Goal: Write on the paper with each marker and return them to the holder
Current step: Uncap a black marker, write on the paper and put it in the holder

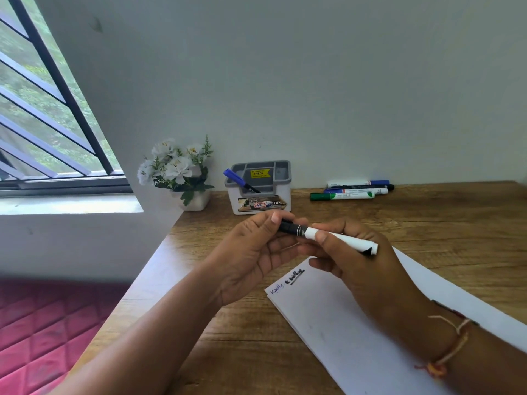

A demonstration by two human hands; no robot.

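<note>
Both hands hold one black-and-white marker (336,237) level above the desk. My left hand (253,252) pinches its black cap end, and my right hand (362,263) grips the white barrel. Below them lies the white paper (342,323), with a thin blue word and a thick black word written near its top left corner. The grey and white holder (260,192) stands at the back by the wall, with a blue marker (238,179) leaning in it. Several more markers (353,190), green, blue and black, lie side by side on the desk at the back right.
A small white pot of artificial white flowers (179,172) stands left of the holder at the desk's corner. The wooden desk (228,337) ends on the left, above a red quilted surface (42,323). A barred window (42,109) fills the upper left.
</note>
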